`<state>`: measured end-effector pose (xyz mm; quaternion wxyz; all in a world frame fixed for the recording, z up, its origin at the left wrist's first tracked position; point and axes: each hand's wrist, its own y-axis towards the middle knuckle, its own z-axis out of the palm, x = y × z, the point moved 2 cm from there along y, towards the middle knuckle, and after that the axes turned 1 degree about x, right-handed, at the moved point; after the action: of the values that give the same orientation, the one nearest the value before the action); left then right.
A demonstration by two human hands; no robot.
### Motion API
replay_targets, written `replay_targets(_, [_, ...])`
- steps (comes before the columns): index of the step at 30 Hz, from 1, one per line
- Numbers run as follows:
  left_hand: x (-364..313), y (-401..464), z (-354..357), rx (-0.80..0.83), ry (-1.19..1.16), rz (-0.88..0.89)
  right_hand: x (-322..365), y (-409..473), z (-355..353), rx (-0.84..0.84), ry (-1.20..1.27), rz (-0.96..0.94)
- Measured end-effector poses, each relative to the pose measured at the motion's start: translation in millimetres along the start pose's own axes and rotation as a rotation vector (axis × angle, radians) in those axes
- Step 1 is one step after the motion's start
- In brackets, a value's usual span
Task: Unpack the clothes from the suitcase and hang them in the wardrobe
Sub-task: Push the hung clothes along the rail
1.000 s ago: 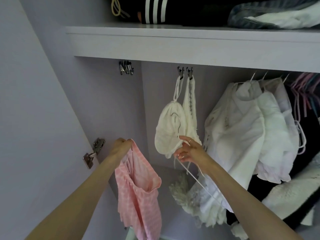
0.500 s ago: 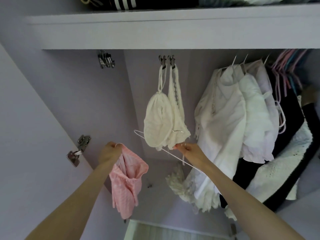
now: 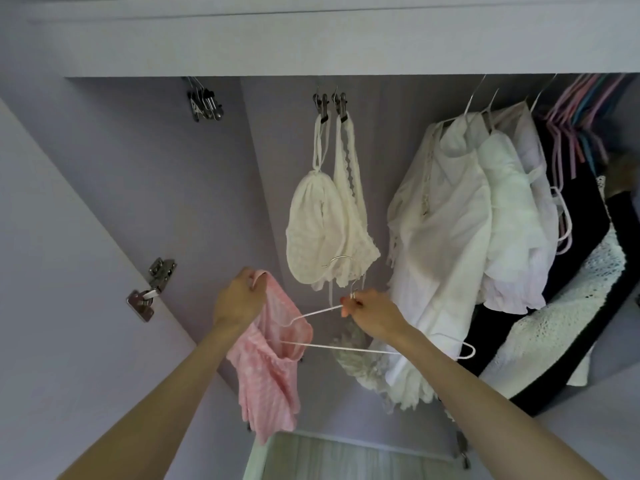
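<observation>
While left hand (image 3: 239,301) grips pink garment (image 3: 268,362) | right hand (image 3: 372,313) pinches white hanger (image 3: 346,346) | white tops (image 3: 329,226) hang just behind

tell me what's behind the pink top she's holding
Behind the pink top is the lilac wardrobe wall, and one end of the white hanger crosses in front of it. Whatever sits directly behind the fabric is covered.

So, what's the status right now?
Left hand grips pink garment. Right hand holds white hanger, not yet in garment. Nothing in the way.
</observation>
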<state>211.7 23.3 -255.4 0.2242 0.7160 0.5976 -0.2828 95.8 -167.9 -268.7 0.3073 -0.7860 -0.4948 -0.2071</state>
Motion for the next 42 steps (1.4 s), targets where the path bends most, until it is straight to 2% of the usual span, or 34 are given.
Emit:
replay_targets(3, [-30,-15,-1,0.1,-0.065,0.1,14,2,16,-0.044,-0.032,-0.019])
replay_targets(5, [-40,-22,-2,0.298,-0.041,0.136,21,3,18,-0.159,0.136,-0.028])
replay_targets(7, [-40,-26,-5,0.482,0.08,0.211,24,3,12,-0.285,0.341,-0.078])
replay_targets(8, [-37,-25,-9,0.481,0.171,0.286,25,1,8,-0.326,0.404,-0.11])
replay_targets(11, [-29,-16,-14,0.183,0.493,0.619,30,-5,1,-0.333,0.474,-0.178])
replay_targets(14, [-38,-15,-7,0.213,0.526,0.812,36,-10,-3,-0.332,0.616,-0.207])
replay_targets(17, [-46,-11,-7,0.179,0.374,0.771,39,-8,-6,-0.483,0.525,-0.333])
replay_targets(19, [-46,-1,-14,0.157,0.328,0.629,35,-7,-11,-0.664,0.337,-0.424])
replay_targets(22, [-51,7,-24,0.133,0.137,0.438,29,-12,-17,-0.813,0.114,-0.557])
replay_targets(23, [-57,7,-29,0.122,0.075,0.387,29,-14,-15,-0.794,0.056,-0.586])
replay_targets(25, [-66,6,-36,0.13,-0.063,0.311,31,-16,-2,-0.579,0.023,-0.538])
replay_targets(27, [-73,3,-41,0.162,-0.194,0.269,35,-11,14,-0.344,0.098,-0.423])
replay_targets(28, [-75,0,-43,0.167,-0.235,0.254,38,-7,19,-0.282,0.157,-0.392])
replay_targets(31, [-81,-6,-54,0.135,-0.261,0.248,51,6,29,-0.208,0.374,-0.322])
replay_targets(33, [-82,-8,-63,0.117,-0.264,0.242,57,14,31,-0.059,0.452,-0.25])
replay_targets(36, [-80,-8,-74,0.078,-0.299,0.241,65,17,38,0.223,0.318,-0.268])
replay_targets(39, [-79,-10,-81,0.043,-0.348,0.242,66,22,44,0.21,0.284,-0.267])
replay_targets(42, [-73,-10,-91,0.025,-0.385,0.199,64,27,53,0.199,0.389,-0.183])
